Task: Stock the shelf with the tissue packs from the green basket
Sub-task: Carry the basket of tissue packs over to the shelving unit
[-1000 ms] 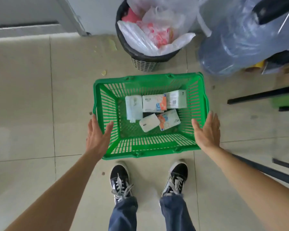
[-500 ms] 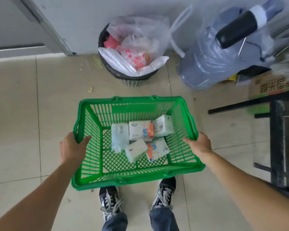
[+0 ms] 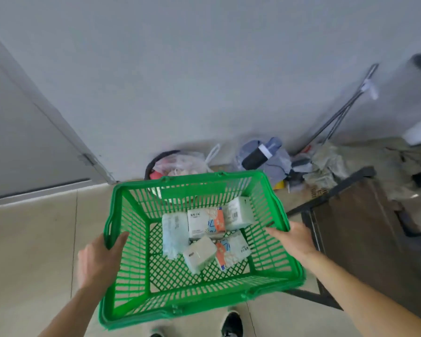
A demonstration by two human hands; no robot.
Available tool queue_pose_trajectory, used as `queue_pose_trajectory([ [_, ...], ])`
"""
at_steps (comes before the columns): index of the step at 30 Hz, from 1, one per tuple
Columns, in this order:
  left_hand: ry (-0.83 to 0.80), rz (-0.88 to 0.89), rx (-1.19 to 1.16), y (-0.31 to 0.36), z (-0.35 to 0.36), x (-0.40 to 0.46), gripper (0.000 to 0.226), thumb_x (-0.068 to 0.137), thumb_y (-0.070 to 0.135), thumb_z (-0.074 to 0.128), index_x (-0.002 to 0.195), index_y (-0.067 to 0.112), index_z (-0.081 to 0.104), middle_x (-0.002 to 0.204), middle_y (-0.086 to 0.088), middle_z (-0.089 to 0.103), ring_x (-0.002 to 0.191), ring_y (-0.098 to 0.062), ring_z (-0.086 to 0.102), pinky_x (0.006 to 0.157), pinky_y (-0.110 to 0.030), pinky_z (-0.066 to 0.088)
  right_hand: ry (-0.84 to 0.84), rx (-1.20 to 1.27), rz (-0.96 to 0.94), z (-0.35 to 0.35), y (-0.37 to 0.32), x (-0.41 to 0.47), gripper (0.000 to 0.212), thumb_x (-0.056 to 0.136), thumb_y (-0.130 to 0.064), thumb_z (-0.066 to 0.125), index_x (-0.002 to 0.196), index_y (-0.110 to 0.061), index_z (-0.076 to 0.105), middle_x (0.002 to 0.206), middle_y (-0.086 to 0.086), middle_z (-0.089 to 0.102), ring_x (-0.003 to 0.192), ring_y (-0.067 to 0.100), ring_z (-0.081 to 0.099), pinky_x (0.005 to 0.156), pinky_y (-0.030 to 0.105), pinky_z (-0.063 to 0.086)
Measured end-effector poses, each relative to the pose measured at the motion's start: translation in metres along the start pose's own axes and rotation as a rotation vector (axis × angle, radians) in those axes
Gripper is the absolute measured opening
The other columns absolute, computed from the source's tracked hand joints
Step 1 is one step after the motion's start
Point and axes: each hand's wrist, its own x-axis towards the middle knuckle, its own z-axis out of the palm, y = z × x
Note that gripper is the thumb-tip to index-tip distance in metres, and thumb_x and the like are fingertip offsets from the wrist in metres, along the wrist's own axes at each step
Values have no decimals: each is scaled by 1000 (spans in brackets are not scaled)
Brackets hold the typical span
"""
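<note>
Basket in hand beside the shelf frame

Tiled floor lies open to our left; a dark shelf frame crowds our right. We grip the green basket by both side rims, left hand and right hand curled over them. Tissue packs sit on its bottom, between our fingers.

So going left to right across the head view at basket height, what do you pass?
Left hand on the rim → green basket → tissue packs inside → right hand on the opposite rim → dark metal frame on the floor.
</note>
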Motion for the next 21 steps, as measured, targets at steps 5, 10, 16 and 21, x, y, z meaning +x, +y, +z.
queue_pose_trajectory([
  [5, 48, 147, -31, 107, -111, -20, 48, 92, 52, 68, 67, 12, 59, 56, -13, 60, 59, -34, 58, 54, -38, 46, 133, 28, -61, -117, -81, -60, 32, 78, -45, 85, 85, -15, 78, 82, 7, 77, 82, 24, 71, 71, 34, 53],
  [10, 68, 349, -84, 217, -205, -63, 46, 91, 45, 71, 65, 11, 55, 63, -17, 61, 71, -40, 59, 61, -40, 43, 252, 136, -83, -238, -121, -131, 31, 77, -45, 86, 89, -17, 81, 85, 5, 78, 83, 23, 73, 79, 37, 59],
  [16, 33, 570, -35, 334, -259, -114, 48, 94, 39, 68, 61, 7, 53, 55, -12, 54, 54, -26, 47, 49, -34, 33, 328, 303, -94, -357, -116, -217, 22, 85, -41, 81, 94, -22, 77, 97, -2, 76, 87, 13, 68, 78, 36, 55],
  [21, -70, 719, 8, 413, -253, -164, 47, 94, 38, 67, 62, 6, 56, 54, -10, 55, 51, -25, 51, 47, -29, 35, 433, 407, 14, -420, -74, -270, 24, 86, -35, 81, 102, -17, 79, 100, 2, 77, 88, 19, 71, 78, 33, 52],
])
